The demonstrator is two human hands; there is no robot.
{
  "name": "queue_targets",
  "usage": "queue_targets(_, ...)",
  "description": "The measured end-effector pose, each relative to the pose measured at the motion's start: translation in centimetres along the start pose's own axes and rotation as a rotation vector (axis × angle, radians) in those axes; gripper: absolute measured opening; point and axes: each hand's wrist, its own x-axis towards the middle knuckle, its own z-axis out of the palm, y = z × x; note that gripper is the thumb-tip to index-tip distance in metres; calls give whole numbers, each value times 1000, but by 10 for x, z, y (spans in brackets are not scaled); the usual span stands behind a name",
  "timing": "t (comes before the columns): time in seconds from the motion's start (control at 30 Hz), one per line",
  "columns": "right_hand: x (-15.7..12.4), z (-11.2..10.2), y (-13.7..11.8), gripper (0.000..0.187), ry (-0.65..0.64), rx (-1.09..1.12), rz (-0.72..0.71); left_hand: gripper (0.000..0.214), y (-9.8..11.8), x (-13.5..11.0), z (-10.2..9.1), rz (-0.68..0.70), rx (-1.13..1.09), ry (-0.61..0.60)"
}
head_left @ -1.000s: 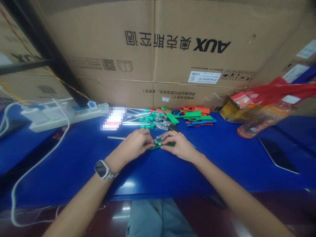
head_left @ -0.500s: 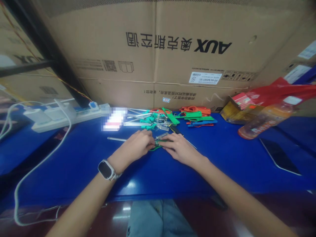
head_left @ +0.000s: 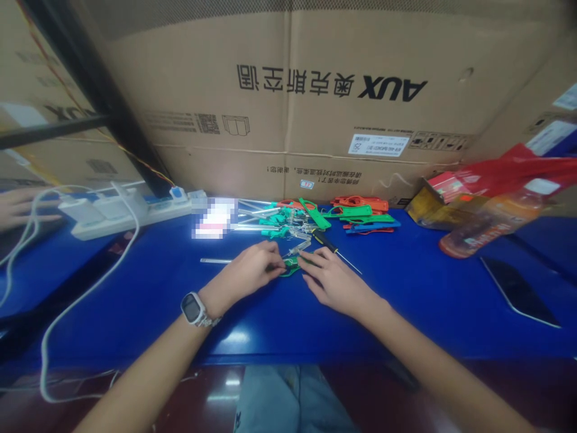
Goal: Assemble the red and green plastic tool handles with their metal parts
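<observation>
A green plastic handle casing [head_left: 292, 273] lies low over the table between my hands, with thin wire and small parts at it. My left hand [head_left: 255, 267], wearing a watch [head_left: 193, 308] on its wrist, pinches the casing's left end. Bent fingers of my right hand [head_left: 338, 281] grip its right end, and they partly hide it. Just beyond are small clear plastic parts [head_left: 299, 247] and a yellow-and-black screwdriver [head_left: 325, 241]. One loose metal tube [head_left: 215, 261] lies left of my left hand.
Behind lie metal tubes with teal ends [head_left: 274, 232], green casings [head_left: 354, 211], orange casings [head_left: 360, 203] and blue casings [head_left: 372, 227]. A power strip [head_left: 135, 218] is at left, near another person's hand [head_left: 27, 207]. A drink bottle [head_left: 493, 219] and a phone [head_left: 518, 291] are at right. A large carton [head_left: 288, 120] stands behind.
My right fingers have shifted slightly right, so more of the green casing and clear parts shows. My left hand stays at the casing. Another person's hand has appeared at far left.
</observation>
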Motion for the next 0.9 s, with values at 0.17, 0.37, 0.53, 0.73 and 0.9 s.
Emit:
queue_targets(0.17,-1,1,-2,40,-8,21,15,21,4,2,3,45,3,23)
queue_targets(0.37,0,-1,-6,46,-62,39,61,19,9,2,5,57,2,24)
queue_targets(0.53,3,0,-13,52,-65,8,125,16,5,4,5,-16,54,32)
queue_targets(0.73,6,5,-21,46,-64,-91,159,16,10,3,2,-25,119,108)
queue_targets(0.9,3,-1,-21,46,-56,1,167,22,21,1,2,83,230,17)
